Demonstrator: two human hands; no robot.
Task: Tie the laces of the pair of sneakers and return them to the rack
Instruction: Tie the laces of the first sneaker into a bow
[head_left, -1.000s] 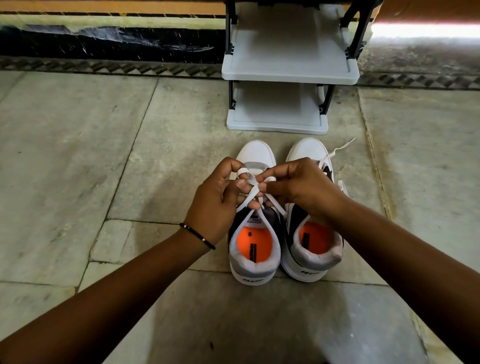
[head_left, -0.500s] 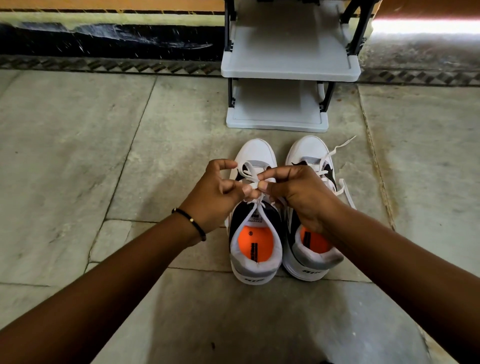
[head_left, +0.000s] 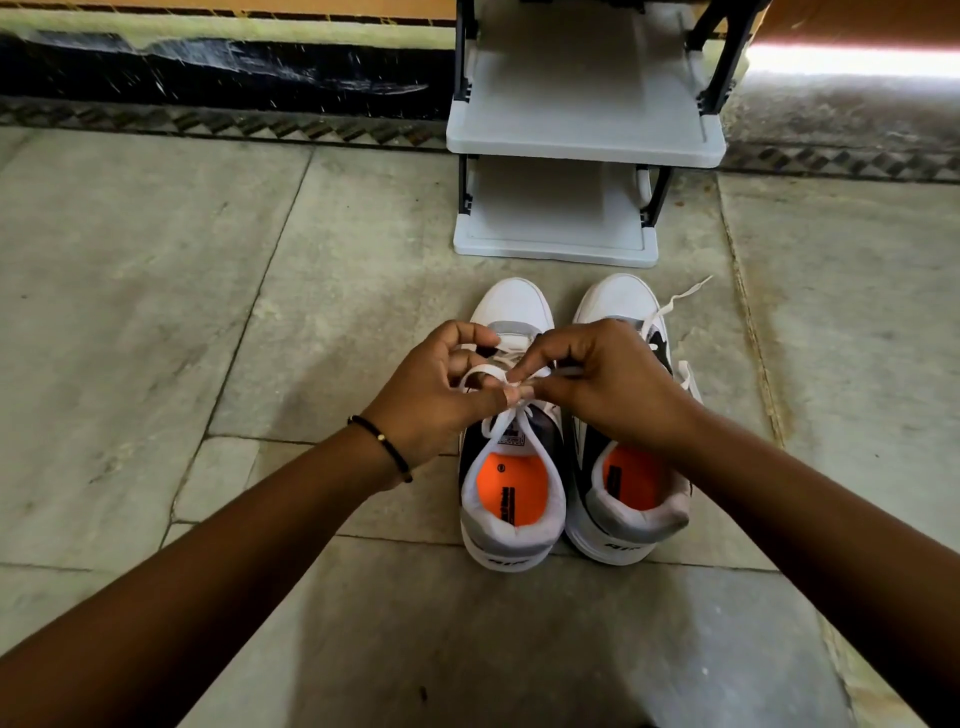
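Observation:
Two white, grey and black sneakers with orange insoles stand side by side on the stone floor, toes pointing away. Over the left sneaker, my left hand and my right hand meet, both pinching its white lace. A lace loop curls over my left fingers. My right wrist covers the middle of the right sneaker, whose loose lace trails to the right. The grey shoe rack stands just beyond the toes.
The rack's two visible shelves hold nothing. A dark wall base with a patterned tile border runs along the back. Stone floor slabs spread out to the left and right of the shoes.
My hands have drawn closer together over the left sneaker. A lace loop now shows around my left fingers, and my right hand has shifted slightly left.

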